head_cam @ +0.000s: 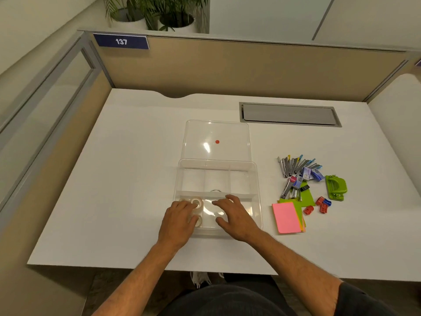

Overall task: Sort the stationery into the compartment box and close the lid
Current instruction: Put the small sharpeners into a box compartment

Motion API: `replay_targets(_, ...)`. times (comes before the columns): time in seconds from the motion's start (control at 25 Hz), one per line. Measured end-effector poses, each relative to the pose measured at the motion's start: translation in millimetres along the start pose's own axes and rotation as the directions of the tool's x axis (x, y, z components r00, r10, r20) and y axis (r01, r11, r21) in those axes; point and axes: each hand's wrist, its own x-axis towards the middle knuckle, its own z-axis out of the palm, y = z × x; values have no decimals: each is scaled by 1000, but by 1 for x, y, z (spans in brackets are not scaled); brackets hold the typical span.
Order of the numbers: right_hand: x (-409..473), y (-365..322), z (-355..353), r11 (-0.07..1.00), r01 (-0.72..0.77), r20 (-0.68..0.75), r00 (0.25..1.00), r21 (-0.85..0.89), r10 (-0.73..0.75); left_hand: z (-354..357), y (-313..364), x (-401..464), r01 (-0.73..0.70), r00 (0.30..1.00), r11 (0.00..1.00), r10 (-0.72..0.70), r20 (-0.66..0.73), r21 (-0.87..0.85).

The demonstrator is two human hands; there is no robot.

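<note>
Clear compartment box [217, 179] sits mid-desk, lid [216, 139] open and lying flat behind it, red dot on the lid. Tape rolls [196, 202] are in the box's near-left compartment; at least two visible, maybe a third under the fingers. Other compartments look bare, though something dark shows at the middle divider, can't tell what. Left hand [178, 218] is over the tape rolls, fingers bent down onto them; whether it grips one or only touches, cannot tell. Right hand [234, 216] is spread, fingers loose, over the box's near-middle compartment, holding nothing.

Right of the box, well apart, the unsorted pile: staplers [296, 166] in a fanned row, staple packs [312, 174], green hole punch [336, 187], red sharpeners [319, 205], pink and green sticky notes [288, 216].

Progress: early. Only tape is sorted. Everything right of the box is left to go in, then the lid must close.

White desk [127, 179], cable tray [289, 114] behind the pile.
</note>
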Motion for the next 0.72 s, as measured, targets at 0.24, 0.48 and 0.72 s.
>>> replay_targets(0.24, -21, 27, -20, 1000, -18, -29, 999, 11, 19, 21, 51, 12, -125, 978, 985, 143, 150, -123)
replay_targets(0.48, -45, 75, -55, 990, -101, -10, 995, -95, 101, 51, 105, 31, -239, 945, 966, 254, 204, -96)
replay_targets(0.72, -72, 137, -103, 973, -167, -25, 986, -159, 165, 94, 179, 52, -288, 922, 956, 292, 254, -52)
